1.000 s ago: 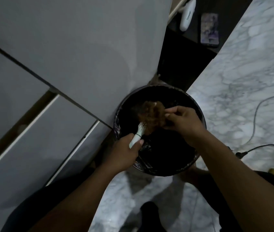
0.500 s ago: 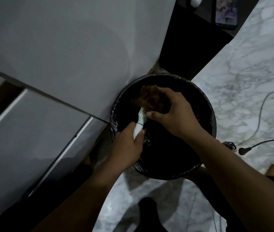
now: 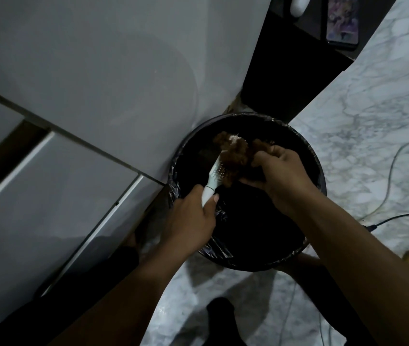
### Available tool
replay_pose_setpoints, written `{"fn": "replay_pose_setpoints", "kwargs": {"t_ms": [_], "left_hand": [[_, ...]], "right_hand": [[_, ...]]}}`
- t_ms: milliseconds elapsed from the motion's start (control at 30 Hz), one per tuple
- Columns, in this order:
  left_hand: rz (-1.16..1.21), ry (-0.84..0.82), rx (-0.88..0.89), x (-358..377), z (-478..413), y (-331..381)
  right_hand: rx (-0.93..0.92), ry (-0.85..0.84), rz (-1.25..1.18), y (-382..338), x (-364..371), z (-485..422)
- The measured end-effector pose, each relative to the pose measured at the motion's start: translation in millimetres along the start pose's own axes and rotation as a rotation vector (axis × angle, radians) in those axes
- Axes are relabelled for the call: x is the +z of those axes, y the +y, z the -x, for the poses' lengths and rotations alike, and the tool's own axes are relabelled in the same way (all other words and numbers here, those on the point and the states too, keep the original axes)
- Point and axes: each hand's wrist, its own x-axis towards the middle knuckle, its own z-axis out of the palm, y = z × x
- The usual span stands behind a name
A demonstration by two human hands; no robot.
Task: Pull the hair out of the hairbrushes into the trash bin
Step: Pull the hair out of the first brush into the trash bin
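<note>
The left hand (image 3: pixel 190 222) was closed around the white handle of the hairbrush (image 3: pixel 215 176), thumb lying along the handle. The brush head pointed away from the person and was held above the open mouth of the trash bin (image 3: pixel 320 171). The right hand (image 3: pixel 278 173) was closed on a clump of brown hair (image 3: pixel 235 156), fingers curled and pinching the mass just beside the bristles. The hair remained tangled across most of the brush head, with pale bristles showing near the handle end and at the tip. Both hands were positioned over the bin. The bin was round and dark, lined with a black bag (image 3: pixel 219 248), and stood on the marble floor (image 3: pixel 373 121) against a white cabinet (image 3: pixel 98 83). Cables (image 3: pixel 398 156) lay on the floor to the right of the bin.
</note>
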Motion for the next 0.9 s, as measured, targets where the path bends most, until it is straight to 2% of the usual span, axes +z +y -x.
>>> {"fn": "replay_pose_setpoints", "kwargs": {"t_ms": [100, 233, 333, 467, 567, 700, 900], "left_hand": [[-0.071, 0.006, 0.006, -2.3, 2.4, 1.0], [-0.295, 0.034, 0.066, -5.3, 6.3, 6.7], [-0.417, 0.037, 0.126, -3.1, 10.6, 14.6], [-0.456, 0.018, 0.152, 0.2, 13.9, 20.4], [-0.357, 0.004, 0.113, 0.0, 12.8, 20.4], [-0.072, 0.005, 0.037, -1.3, 5.5, 14.8], [-0.032, 0.030, 0.036, -2.1, 2.4, 12.5]], "right_hand": [[-0.057, -0.023, 0.144, -2.2, -2.0, 3.6], [-0.311, -0.073, 0.333, -1.6, -5.4, 7.2], [-0.396, -0.015, 0.484, 8.2, -3.9, 3.6], [-0.454, 0.105, 0.626, 19.3, -5.6, -8.3], [-0.452, 0.114, 0.531, 18.3, -4.5, -11.4], [-0.397, 0.141, 0.296, 10.1, -3.8, -6.7], [-0.367, 0.046, 0.327, 1.5, -1.3, 2.2]]}}
